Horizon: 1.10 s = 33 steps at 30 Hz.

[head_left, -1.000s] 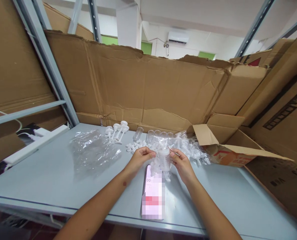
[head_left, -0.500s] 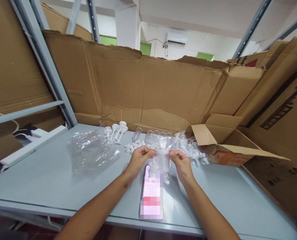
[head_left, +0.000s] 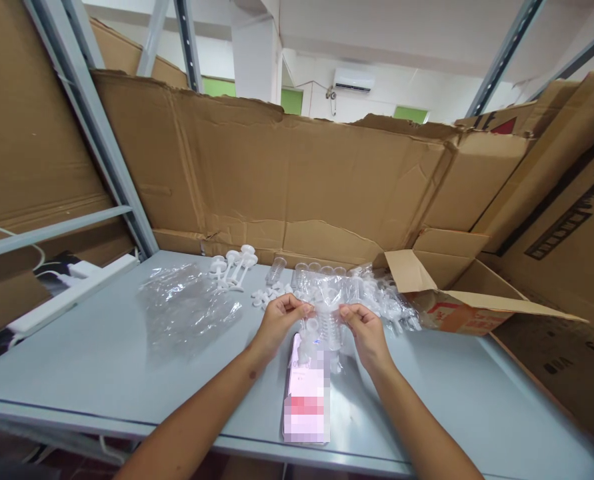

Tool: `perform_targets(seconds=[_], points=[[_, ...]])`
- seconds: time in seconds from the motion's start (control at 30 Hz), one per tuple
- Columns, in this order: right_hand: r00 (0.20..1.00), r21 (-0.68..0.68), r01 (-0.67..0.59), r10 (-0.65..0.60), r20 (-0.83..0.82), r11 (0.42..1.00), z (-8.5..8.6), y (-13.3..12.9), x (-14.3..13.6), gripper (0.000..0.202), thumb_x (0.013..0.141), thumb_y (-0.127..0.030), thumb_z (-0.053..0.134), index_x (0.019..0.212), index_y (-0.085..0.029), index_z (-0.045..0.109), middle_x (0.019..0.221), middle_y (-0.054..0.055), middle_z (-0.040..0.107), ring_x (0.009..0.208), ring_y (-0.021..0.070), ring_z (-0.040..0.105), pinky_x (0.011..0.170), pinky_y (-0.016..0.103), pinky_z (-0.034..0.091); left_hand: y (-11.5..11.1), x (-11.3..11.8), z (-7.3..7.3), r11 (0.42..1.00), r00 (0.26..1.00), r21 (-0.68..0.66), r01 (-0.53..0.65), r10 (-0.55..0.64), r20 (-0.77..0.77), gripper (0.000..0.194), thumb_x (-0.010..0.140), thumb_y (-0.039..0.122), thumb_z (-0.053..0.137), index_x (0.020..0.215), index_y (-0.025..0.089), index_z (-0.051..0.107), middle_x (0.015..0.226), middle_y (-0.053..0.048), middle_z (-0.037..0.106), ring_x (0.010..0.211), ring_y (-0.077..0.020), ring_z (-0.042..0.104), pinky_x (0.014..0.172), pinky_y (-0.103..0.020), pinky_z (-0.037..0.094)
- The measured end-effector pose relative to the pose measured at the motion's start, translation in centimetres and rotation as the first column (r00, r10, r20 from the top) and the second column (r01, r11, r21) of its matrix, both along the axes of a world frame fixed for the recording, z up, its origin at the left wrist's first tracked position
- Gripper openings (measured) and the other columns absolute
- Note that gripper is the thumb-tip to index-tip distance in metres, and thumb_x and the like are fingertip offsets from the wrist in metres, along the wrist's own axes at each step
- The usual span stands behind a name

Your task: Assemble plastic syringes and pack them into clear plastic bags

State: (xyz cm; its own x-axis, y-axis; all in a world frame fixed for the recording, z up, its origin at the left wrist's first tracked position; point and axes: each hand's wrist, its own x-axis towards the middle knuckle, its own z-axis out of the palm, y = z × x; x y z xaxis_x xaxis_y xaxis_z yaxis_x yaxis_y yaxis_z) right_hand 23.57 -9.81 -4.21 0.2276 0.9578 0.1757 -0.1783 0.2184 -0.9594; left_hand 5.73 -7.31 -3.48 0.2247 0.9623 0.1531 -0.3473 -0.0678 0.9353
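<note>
My left hand [head_left: 285, 316] and my right hand [head_left: 363, 325] pinch opposite sides of a small clear plastic bag [head_left: 321, 309]. Inside it show a ribbed clear tube [head_left: 331, 331] and small whitish parts [head_left: 308, 337]. The bag hangs above the upper end of a phone [head_left: 304, 420] lying on the table, partly covering its lit screen. Just beyond my left hand lie small white plastic pieces [head_left: 271, 293]. Several clear ribbed cups [head_left: 301, 273] stand in a row behind the bag. Past my right hand is a heap of bagged white parts [head_left: 384, 297].
Crumpled clear plastic bags [head_left: 187, 307] lie left on the grey table [head_left: 101, 373]. Several white plunger-like parts [head_left: 234, 267] sit behind them. An open cardboard box [head_left: 469, 310] stands at right. A tall cardboard sheet [head_left: 301, 173] walls the back; a white power strip [head_left: 77, 293] runs along the left.
Both hands keep their pinch on the bag, which hangs a little lower and shows the ribbed tube more clearly. The whole view has shifted slightly.
</note>
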Motion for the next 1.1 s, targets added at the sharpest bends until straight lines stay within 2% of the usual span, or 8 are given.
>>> perform_targets(seconds=[0.13,0.2,0.47,0.6,0.73,0.9,1.0,1.1], points=[[1.0,-0.026,0.011,-0.01,0.011,1.0,0.1,-0.2,-0.2,0.018,0.063,-0.033,0.07,0.066,-0.017,0.065,0.071,0.004,0.068,0.066,0.0155,0.059,0.07,0.032,0.046,0.1,-0.5,-0.1,0.976,0.977,-0.063,0.21,-0.208,0.036,0.019,0.07,0.032,0.064,0.076,0.017,0.055,0.091,-0.003,0.063,0.083,-0.0161,0.06,0.08,-0.03,0.043],[1.0,-0.03,0.004,-0.003,0.019,1.0,0.1,-0.3,-0.3,0.018,0.064,-0.034,0.07,0.068,-0.017,0.066,0.074,0.005,0.069,0.068,0.0164,0.06,0.072,0.032,0.046,0.1,-0.6,-0.1,0.958,0.962,-0.095,0.272,-0.268,0.045,0.02,0.071,0.034,0.063,0.082,0.018,0.056,0.093,-0.003,0.061,0.084,-0.0158,0.059,0.081,-0.031,0.043],[0.997,-0.025,0.065,-0.064,0.043,0.998,0.3,-0.5,-0.3,0.017,0.065,-0.034,0.069,0.067,-0.017,0.065,0.068,0.003,0.068,0.068,0.0165,0.061,0.072,0.031,0.046,0.5,-0.4,-0.7,0.97,0.971,-0.045,0.238,-0.239,-0.023,0.026,0.065,0.034,0.069,0.074,0.016,0.055,0.079,-0.002,0.062,0.078,-0.0145,0.058,0.074,-0.027,0.042],[0.997,-0.035,0.073,-0.072,0.036,0.997,0.3,-0.4,-0.2,0.018,0.065,-0.034,0.07,0.068,-0.017,0.065,0.069,0.003,0.069,0.067,0.0165,0.061,0.072,0.031,0.046,0.5,-0.2,-0.8,0.973,0.974,-0.071,0.219,-0.222,-0.033,0.027,0.063,0.031,0.071,0.063,0.015,0.049,0.066,0.001,0.06,0.064,-0.0099,0.056,0.064,-0.022,0.041],[0.999,-0.07,-0.051,0.051,-0.009,0.996,0.5,-0.1,0.1,0.023,0.063,-0.037,0.071,0.073,-0.017,0.066,0.074,0.004,0.069,0.073,0.0181,0.063,0.075,0.032,0.046,0.6,-0.4,-0.8,0.975,0.986,-0.15,0.164,-0.165,0.005,0.028,0.063,0.03,0.07,0.061,0.016,0.046,0.069,-0.001,0.062,0.069,-0.011,0.058,0.064,-0.021,0.042],[0.953,-0.181,-0.304,0.299,-0.052,0.935,1.0,-0.6,0.4,0.05,0.068,-0.039,0.066,0.115,-0.028,0.051,0.103,0.005,0.064,0.085,0.0178,0.062,0.073,0.031,0.049,1.2,-1.1,-0.7,0.976,0.993,-0.197,0.098,-0.083,0.084,0.032,0.063,0.034,0.069,0.064,0.017,0.042,0.077,-0.002,0.066,0.06,-0.0085,0.056,0.058,-0.02,0.042],[0.909,-0.225,-0.406,0.417,0.005,0.886,1.0,-1.1,0.0,0.068,0.065,-0.034,0.07,0.125,-0.029,0.04,0.097,0.004,0.062,0.079,0.0177,0.063,0.068,0.033,0.05,1.6,-1.4,-0.6,0.976,0.993,-0.208,0.065,-0.042,0.114,0.034,0.064,0.036,0.068,0.065,0.017,0.04,0.082,-0.003,0.067,0.056,-0.0071,0.055,0.055,-0.02,0.042],[0.901,-0.184,-0.417,0.432,0.05,0.89,0.9,-1.2,-0.5,0.065,0.064,-0.029,0.07,0.123,-0.027,0.043,0.083,0.0,0.062,0.068,0.0147,0.061,0.066,0.033,0.051,1.6,-1.3,-0.3,0.979,0.99,-0.191,0.072,-0.047,0.134,0.031,0.065,0.036,0.068,0.072,0.017,0.044,0.09,-0.006,0.066,0.062,-0.0089,0.059,0.06,-0.022,0.046]])
